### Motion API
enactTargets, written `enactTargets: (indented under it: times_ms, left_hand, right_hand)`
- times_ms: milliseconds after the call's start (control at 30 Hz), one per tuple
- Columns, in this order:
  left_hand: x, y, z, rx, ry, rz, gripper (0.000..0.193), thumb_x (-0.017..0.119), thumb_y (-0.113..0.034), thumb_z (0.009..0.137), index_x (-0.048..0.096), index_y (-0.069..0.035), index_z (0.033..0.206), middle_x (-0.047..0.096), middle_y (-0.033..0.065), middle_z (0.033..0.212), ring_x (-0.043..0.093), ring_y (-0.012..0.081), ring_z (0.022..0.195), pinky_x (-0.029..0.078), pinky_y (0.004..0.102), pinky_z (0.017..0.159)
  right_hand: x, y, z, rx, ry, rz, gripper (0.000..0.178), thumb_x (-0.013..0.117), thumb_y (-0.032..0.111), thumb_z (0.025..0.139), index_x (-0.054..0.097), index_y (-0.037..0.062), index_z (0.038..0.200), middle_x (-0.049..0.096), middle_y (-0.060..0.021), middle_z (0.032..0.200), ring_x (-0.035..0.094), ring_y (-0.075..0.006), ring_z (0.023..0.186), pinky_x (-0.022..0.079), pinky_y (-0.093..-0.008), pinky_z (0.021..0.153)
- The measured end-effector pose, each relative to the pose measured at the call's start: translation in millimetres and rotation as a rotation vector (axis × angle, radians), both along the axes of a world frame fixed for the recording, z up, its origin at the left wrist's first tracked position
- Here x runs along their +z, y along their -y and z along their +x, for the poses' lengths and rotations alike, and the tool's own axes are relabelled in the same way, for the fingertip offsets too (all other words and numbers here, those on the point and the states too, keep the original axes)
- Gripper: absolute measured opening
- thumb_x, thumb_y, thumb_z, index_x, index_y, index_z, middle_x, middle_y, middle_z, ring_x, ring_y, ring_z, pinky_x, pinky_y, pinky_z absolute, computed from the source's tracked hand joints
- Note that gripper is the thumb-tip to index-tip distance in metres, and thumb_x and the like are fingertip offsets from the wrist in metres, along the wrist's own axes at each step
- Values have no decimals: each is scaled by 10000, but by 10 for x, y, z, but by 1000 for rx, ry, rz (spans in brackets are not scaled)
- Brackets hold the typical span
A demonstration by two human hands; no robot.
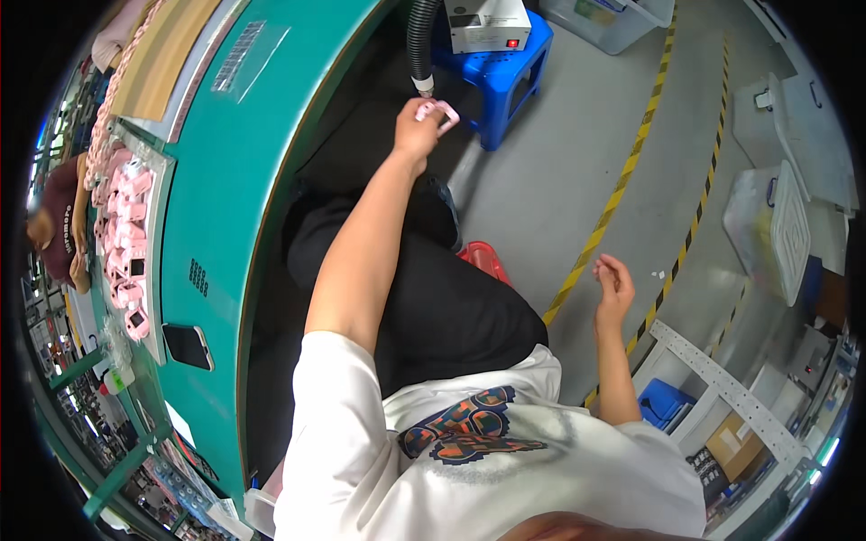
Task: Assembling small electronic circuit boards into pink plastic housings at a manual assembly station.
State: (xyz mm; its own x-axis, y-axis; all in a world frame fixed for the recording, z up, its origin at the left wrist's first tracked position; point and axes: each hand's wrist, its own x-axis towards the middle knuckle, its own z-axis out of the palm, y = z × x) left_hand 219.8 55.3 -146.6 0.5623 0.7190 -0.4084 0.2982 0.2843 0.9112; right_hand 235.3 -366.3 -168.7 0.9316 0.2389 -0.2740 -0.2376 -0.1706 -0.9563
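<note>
My left hand point(417, 137) is stretched out past the bench edge and closed on a pink plastic frame point(447, 118) with an opening in its middle. The frame is just below the pale nozzle point(423, 87) of a black ribbed hose point(419, 41); whether the two touch I cannot tell. Out to the right, over the floor, my right hand point(615, 290) hangs with loosely bent fingers apart and nothing visible in it. On the green bench point(212, 171) to my left, a tray point(162, 198) carries several pink toy-camera-like devices point(126, 234), some with small dark screens.
A blue stool point(494, 95) bears a grey box point(487, 25) with a lit red switch. A phone point(188, 347) lies on the bench. Clear bins point(767, 234) stand at right beyond yellow-black floor tape point(622, 185). Another person point(63, 221) is at far left. Something red point(485, 260) is beside my leg.
</note>
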Motion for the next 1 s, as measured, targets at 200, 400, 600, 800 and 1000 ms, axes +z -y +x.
enactTargets:
  times_ms: [200, 400, 600, 800, 1000]
  left_hand:
    - [-225, -87, 161, 13, 87, -13, 247, 605, -168, 981, 623, -48, 1196, 640, 87, 1012, 588, 147, 802, 463, 247, 631]
    - [-54, -89, -227, -7, 207, -28, 206, 608, -141, 936, 697, -42, 1094, 722, 86, 895, 625, 141, 706, 483, 235, 630]
    - [757, 1002, -937, -361, 246, -8, 143, 683, -118, 874, 725, -29, 978, 701, 52, 906, 613, 133, 760, 533, 283, 594]
    - [1378, 1719, -2656, 36, 442, -149, 183, 590, -132, 994, 697, -2, 1064, 697, 73, 1050, 617, 136, 950, 479, 272, 885]
    - [1178, 2038, -3477, 614, 608, -332, 225, 574, -76, 943, 665, 18, 1126, 684, 169, 1096, 659, 206, 940, 548, 281, 789]
  right_hand:
    - [-190, -27, -161, 31, -118, 37, 240, 611, 69, 970, 668, -4, 1191, 681, -101, 1035, 610, -166, 911, 491, -281, 886]
    - [-113, -403, -275, 207, -127, 58, 219, 623, 52, 959, 672, -9, 1163, 689, -90, 1007, 628, -150, 898, 521, -279, 845]
    - [663, -1084, 60, 493, 415, 345, 198, 499, 9, 966, 660, -22, 1076, 617, -114, 1007, 542, -187, 839, 475, -296, 751]
    - [1896, -2770, -761, 1187, 765, 744, 258, 569, 8, 904, 672, -11, 1139, 667, -148, 1049, 598, -232, 887, 479, -301, 772]
    - [1756, -4017, -1652, 1442, 1135, 425, 381, 608, 130, 878, 707, 73, 1242, 612, -78, 1411, 516, -280, 1346, 404, -404, 1128]
